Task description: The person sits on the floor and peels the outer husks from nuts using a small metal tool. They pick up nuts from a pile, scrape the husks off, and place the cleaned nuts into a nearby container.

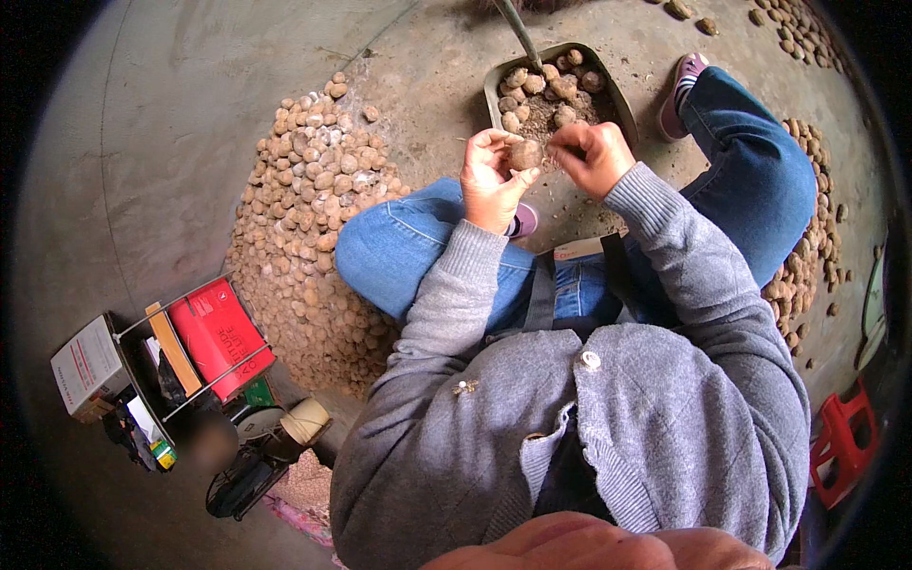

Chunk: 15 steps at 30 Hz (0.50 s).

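Note:
My left hand (490, 187) holds a round brown tuber (526, 155) between thumb and fingers, above the near edge of a long-handled dustpan (490, 100). Just right of that tuber, my right hand (600, 158) has its thumb and fingertips pinched together. Thin pale strands show by those fingertips; whether they are gripped is too small to tell. Inside the dustpan lie several similar tubers (563, 87) and loose brown crumbs (541, 117). Its handle (520, 32) slants up to the picture's top edge.
A large heap of tubers (306, 214) spreads left of my bent knee. More tubers (791, 278) lie beyond my right leg and at the upper right (794, 28). A rack with a red box (217, 335) stands lower left. At far right is a red plastic stool (844, 442).

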Each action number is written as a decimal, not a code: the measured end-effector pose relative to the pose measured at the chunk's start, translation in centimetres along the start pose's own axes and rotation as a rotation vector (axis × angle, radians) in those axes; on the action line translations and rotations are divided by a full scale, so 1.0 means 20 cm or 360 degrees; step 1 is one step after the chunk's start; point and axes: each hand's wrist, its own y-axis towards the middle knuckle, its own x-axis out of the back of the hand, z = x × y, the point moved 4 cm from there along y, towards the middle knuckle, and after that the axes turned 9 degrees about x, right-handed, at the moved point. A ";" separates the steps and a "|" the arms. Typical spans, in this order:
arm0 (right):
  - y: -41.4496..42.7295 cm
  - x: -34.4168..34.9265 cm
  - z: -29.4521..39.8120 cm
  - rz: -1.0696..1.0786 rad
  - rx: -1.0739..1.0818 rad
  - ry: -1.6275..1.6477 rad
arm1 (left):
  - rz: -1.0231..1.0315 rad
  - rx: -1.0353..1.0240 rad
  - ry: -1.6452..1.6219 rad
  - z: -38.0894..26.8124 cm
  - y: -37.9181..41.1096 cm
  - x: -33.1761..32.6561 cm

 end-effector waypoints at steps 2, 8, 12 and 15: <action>-0.01 0.01 -0.08 0.0001 -0.0172 -0.0161 | 0.0043 0.0001 -0.0033 -0.01 0.00 -0.02; 0.01 0.03 -0.03 0.0007 -0.0171 0.0084 | 0.0001 0.0013 0.0008 0.00 0.00 0.01; 0.01 0.00 0.01 0.0095 0.0062 0.0069 | 0.0000 0.0007 0.0036 0.00 0.00 0.01; 0.02 0.03 -0.07 0.0001 -0.0082 -0.0189 | 0.0056 0.0048 -0.0032 -0.02 -0.01 -0.02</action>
